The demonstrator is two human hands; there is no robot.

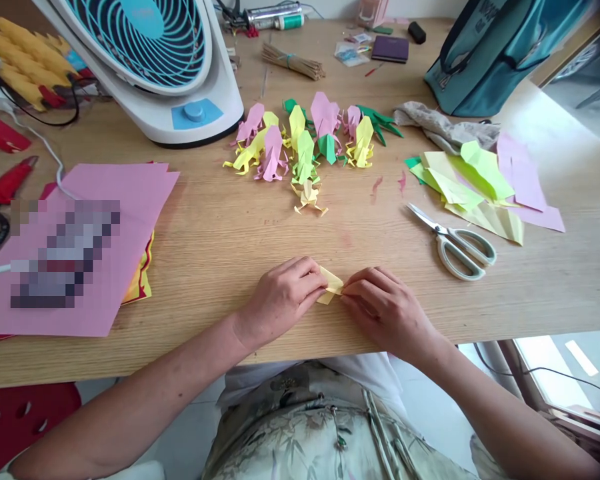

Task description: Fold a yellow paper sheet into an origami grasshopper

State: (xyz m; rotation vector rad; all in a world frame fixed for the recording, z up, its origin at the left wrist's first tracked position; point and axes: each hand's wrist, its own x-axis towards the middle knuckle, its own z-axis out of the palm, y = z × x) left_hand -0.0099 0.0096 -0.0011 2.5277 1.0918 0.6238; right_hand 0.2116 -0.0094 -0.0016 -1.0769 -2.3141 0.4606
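Note:
A small piece of folded pale yellow paper (333, 282) is between my two hands, just above the table near its front edge. My left hand (291, 293) pinches its left side with the fingertips. My right hand (384, 303) closes thumb and fingers on its right corner. Farther back stand several folded paper figures in pink, yellow and green, among them a pink one (271, 153) and a light green one (305, 155). The nearest figure is pale yellow (309, 195). White-handled scissors (453, 243) lie to the right of my right hand, blades slightly apart.
Loose coloured paper pieces (485, 183) lie at the right beside a grey cloth (430, 123) and a teal bag (485, 60). At the left are a white fan (200, 110), pink paper sheets (145, 193) and a red-handled tool (13, 180). Behind lies a bundle of thin sticks (293, 61).

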